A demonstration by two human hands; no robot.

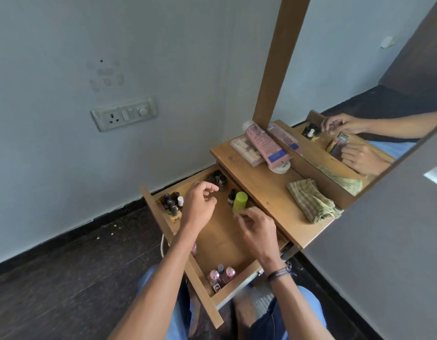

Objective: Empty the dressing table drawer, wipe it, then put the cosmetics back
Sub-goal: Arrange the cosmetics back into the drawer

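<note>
Your left hand (200, 204) hovers over the middle of the open drawer (219, 234), fingers loosely curled and apart with nothing between them, so it reads as free to take the next item. Your right hand (255, 230) sits at the base of the green-capped bottle (240, 201); the fingers are bunched together there, but you cannot tell from this angle whether they are clamped on the bottle or just touching it.

The cosmetics are grouped in the drawer's corners, which leaves its middle bare: a cluster of dark nail-polish bottles (172, 204) stands in the far left corner, another dark cluster (217, 177) at the back, a small dropper bottle (231, 196) just beside the green one, and pink bottles (221, 276) in the near corner. That grouping looks like deliberate sorting by kind, so the task is probably in its putting-back stage, though this is a judgement only.

On the bench (261, 192) above, the pink tube (266, 146) and the flat palette (244, 149) beneath it lie near the mirror (359, 119), well clear of the drawer, likely waiting their turn. The folded checked cloth (313, 202) lies near the bench's front edge, within reach of your right hand yet out of the way
</note>
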